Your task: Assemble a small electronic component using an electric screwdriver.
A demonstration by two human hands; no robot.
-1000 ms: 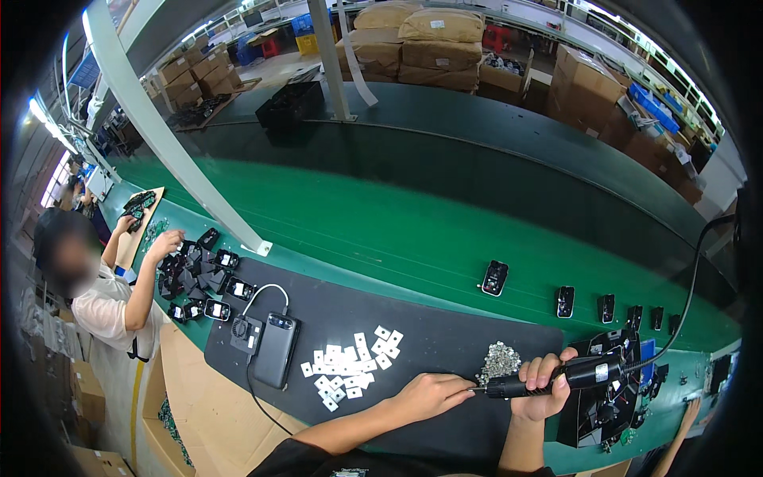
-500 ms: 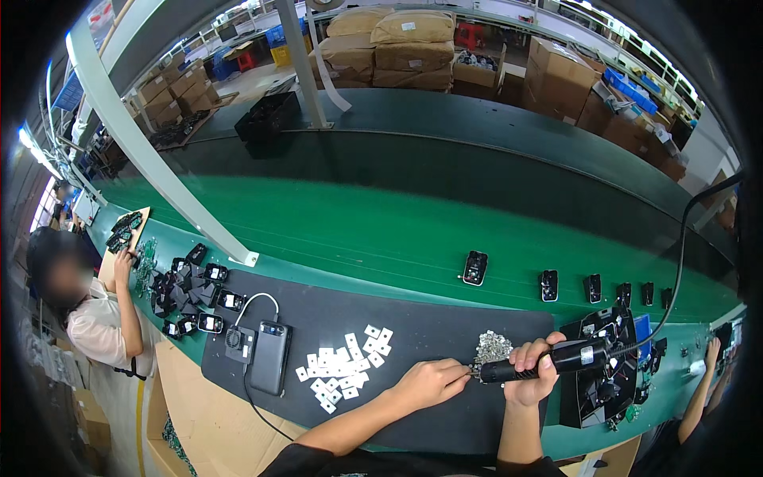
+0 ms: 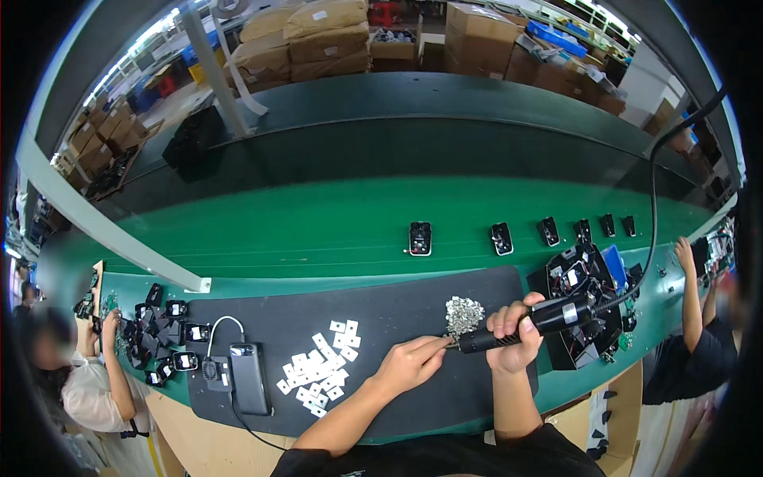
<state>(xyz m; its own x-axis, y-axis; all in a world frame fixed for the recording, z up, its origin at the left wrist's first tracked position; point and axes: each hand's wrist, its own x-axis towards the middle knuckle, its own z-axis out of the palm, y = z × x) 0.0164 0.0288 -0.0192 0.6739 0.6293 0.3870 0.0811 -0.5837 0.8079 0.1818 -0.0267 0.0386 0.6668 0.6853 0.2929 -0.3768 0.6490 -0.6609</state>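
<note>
My right hand (image 3: 515,350) is wrapped around a black corded electric screwdriver (image 3: 563,315), held nearly level with its tip toward the left. At that tip the fingers of my left hand (image 3: 409,366) are pinched together; whatever sits between them is too small to make out. Just beyond the tip a heap of small silvery metal parts (image 3: 464,315) lies on the black mat (image 3: 389,310). Left of my left hand, white square pieces with dark centres (image 3: 319,366) are scattered over the mat.
A black power bank (image 3: 249,380) with a white cable lies on the mat's left. Black housings (image 3: 151,334) are piled beyond it. A full black bin (image 3: 568,350) stands right. Several housings (image 3: 420,238) line the green belt (image 3: 334,215). The screwdriver's cord (image 3: 653,199) hangs right. Co-workers sit both sides.
The whole view has swung to the right, so the bench appears further left. Both hands stay together at the screwdriver's tip. More of the co-worker on the right shows.
</note>
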